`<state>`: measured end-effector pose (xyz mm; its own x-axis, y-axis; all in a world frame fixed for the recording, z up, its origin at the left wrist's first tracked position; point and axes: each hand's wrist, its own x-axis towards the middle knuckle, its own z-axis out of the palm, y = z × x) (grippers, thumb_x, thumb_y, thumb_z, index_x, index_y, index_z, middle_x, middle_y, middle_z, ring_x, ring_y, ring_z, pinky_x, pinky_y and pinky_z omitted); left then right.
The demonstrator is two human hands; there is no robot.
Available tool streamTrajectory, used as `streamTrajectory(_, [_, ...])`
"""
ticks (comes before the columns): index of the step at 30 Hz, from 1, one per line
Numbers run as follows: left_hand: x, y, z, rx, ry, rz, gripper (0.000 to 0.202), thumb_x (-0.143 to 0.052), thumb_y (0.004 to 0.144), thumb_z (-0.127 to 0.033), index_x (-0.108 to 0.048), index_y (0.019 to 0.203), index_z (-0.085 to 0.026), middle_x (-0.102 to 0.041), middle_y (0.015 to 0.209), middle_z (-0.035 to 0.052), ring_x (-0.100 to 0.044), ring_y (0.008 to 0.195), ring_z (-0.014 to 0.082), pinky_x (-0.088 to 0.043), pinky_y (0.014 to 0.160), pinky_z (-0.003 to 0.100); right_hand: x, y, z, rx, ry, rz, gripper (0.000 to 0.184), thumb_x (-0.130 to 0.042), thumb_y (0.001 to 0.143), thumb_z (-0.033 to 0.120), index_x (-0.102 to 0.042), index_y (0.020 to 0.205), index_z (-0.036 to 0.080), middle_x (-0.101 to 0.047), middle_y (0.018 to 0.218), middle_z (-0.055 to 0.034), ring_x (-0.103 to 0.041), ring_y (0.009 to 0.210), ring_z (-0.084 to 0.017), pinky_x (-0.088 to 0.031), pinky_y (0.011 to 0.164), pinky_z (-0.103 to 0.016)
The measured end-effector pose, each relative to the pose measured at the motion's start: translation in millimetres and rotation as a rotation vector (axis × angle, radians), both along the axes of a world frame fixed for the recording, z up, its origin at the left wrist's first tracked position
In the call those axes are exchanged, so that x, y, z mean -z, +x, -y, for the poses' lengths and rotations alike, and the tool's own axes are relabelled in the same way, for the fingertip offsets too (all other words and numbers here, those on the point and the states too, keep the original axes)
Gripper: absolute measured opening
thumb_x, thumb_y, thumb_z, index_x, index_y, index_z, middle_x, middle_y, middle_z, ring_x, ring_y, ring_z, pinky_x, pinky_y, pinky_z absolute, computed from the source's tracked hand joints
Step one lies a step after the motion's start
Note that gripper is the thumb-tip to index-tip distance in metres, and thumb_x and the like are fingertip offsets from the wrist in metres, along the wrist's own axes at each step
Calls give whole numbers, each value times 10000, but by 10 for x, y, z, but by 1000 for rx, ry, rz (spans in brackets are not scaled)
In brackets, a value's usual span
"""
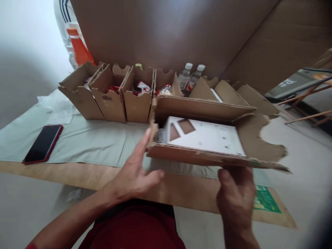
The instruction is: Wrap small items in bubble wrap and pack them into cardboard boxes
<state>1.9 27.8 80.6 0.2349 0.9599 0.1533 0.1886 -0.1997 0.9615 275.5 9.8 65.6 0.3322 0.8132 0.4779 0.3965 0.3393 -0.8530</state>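
I hold a shallow open cardboard box [204, 107] above the near table edge. A white insert card [207, 136] with cut-out windows lies inside it. My left hand [135, 173] has its fingers stretched flat against the box's left end, thumb out. My right hand [236, 197] grips the box's near wall from below, thumb on the front edge.
A row of small open cardboard boxes [109, 100] with red-and-white packets stands behind on a grey-green sheet [90, 141]. Two clear bottles [190, 77] stand beyond. A red phone [43, 143] lies at left. A big cardboard sheet [168, 31] rises behind. A person in white and orange [74, 38] stands far left.
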Motion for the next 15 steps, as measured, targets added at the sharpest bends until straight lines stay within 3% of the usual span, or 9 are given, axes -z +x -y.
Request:
streamTrajectory(4, [-76,-405,85,-257,4,-2,734,-767,873,-418,-442,1517,-282,-552,1509,106,-510,1430,363,-442,1193,591,-78,-382,-161,-275,-88,80,530,-699,916,531,-604,1358,256,-701,1210,-91,-663,1080,-256,-531,972,-444])
streamTrajectory(6, [-125,-391,58,-298,49,10,728,-772,862,-420,-460,1500,-256,-538,1524,113,-506,1431,369,-440,1196,596,-126,-388,-240,-305,-86,86,554,-702,904,553,-597,1361,257,-700,1195,-86,-665,1039,-253,-540,958,-452])
streamTrajectory(9, [-100,-39,63,-144,57,28,850,-752,861,-379,-341,1595,-262,-460,1613,130,-475,1467,378,-410,1220,612,-123,-151,-210,-61,10,34,437,-634,961,513,-640,1305,244,-694,1194,-90,-649,1108,-271,-489,1052,-496])
streamTrajectory(11, [-2,233,133,-23,42,5,977,-762,836,-339,-228,1652,-268,-319,1708,136,-333,1563,398,-317,1271,631,-47,26,-123,125,63,5,381,-562,1003,465,-652,1288,228,-672,1245,-112,-605,1226,-304,-402,1146,-551])
streamTrajectory(13, [146,396,249,-8,14,-19,1037,-751,834,-303,-147,1676,-267,-220,1748,135,-225,1605,409,-244,1290,658,82,118,-51,183,66,0,399,-509,1021,451,-632,1319,218,-643,1306,-133,-563,1308,-330,-341,1189,-589])
streamTrajectory(15, [310,425,380,-65,-30,-21,1028,-715,862,-281,-98,1685,-268,-200,1753,139,-217,1607,418,-226,1286,685,236,117,-54,137,30,9,424,-490,1024,467,-615,1345,219,-643,1320,-135,-577,1305,-330,-371,1171,-583])
